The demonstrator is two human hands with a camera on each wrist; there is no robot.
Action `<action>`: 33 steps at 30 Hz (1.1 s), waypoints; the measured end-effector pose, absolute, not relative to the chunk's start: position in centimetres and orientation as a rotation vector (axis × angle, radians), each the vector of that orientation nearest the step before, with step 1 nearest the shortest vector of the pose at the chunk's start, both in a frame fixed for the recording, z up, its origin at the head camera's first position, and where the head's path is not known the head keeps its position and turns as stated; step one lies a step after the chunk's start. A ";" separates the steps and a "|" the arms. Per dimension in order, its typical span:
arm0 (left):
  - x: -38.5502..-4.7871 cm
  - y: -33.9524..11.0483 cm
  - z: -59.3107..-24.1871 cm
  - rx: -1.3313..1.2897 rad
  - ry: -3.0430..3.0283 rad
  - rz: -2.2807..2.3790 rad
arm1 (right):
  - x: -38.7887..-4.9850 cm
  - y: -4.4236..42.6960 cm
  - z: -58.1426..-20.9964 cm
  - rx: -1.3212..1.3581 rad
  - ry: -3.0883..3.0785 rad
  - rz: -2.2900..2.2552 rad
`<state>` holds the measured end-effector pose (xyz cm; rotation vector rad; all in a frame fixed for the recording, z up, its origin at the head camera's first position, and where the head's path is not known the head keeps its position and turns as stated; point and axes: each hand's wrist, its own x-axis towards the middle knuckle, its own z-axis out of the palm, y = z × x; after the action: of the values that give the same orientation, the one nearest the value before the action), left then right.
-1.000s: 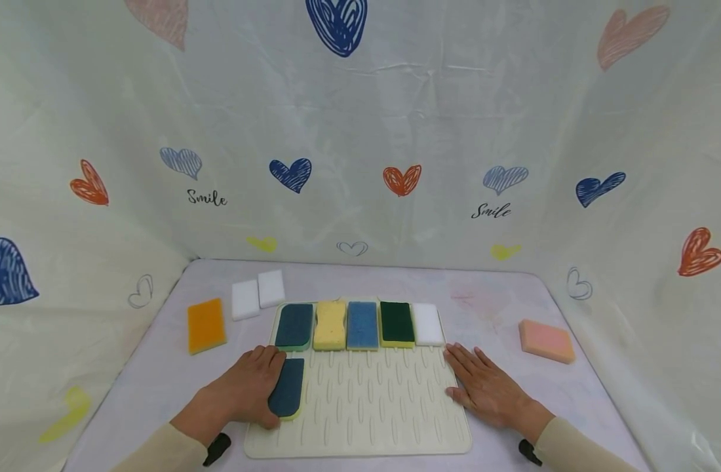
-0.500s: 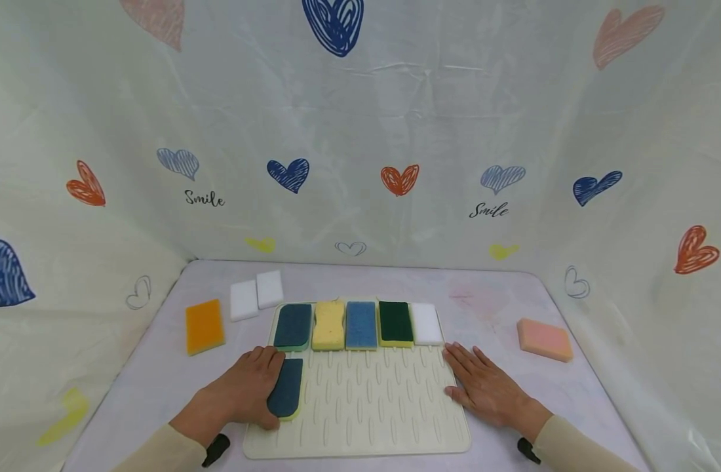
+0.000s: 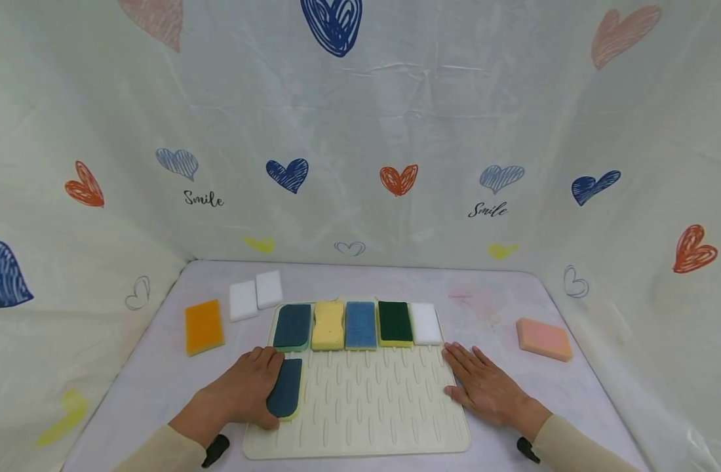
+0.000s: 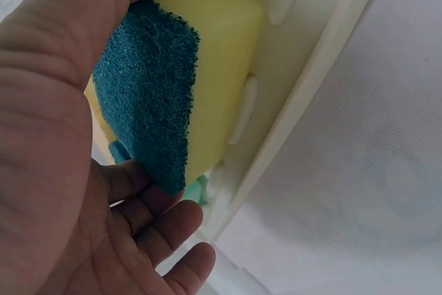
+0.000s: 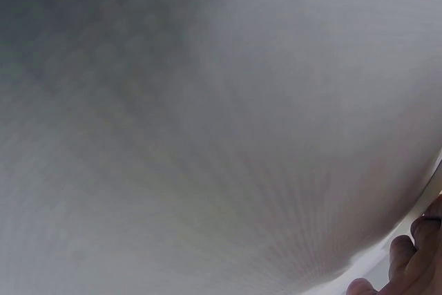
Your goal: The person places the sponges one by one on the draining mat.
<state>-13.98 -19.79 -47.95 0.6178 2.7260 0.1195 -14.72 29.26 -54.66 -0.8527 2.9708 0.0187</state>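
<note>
At the left edge of a cream ridged mat (image 3: 372, 419), my left hand (image 3: 245, 393) grips a dark teal and yellow sponge (image 3: 286, 388) lying on it. In the left wrist view the thumb and fingers sit at opposite ends of that sponge (image 4: 148, 88). My right hand (image 3: 490, 390) lies flat, fingers extended, on the mat's right edge. Along the mat's back stand in a row a teal sponge (image 3: 292, 326), a yellow sponge (image 3: 328, 325), a blue sponge (image 3: 360, 325), a dark green sponge (image 3: 395, 322) and a white sponge (image 3: 426, 324).
Left of the mat lie an orange sponge (image 3: 204, 327) and two white sponges (image 3: 243, 301), (image 3: 269, 289). A pink sponge (image 3: 545, 339) lies at the right of the table (image 3: 360, 274). A curtain printed with hearts (image 3: 349, 118) surrounds the table's back and sides.
</note>
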 end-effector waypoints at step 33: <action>-14.2 -22.2 -44.5 0.657 2.994 0.148 | -14.9 29.5 -55.2 -0.840 2.953 -0.026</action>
<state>-14.16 -22.24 -44.48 0.6569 2.9941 0.1478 -14.93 29.47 -55.22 -0.8398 2.9532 -0.0263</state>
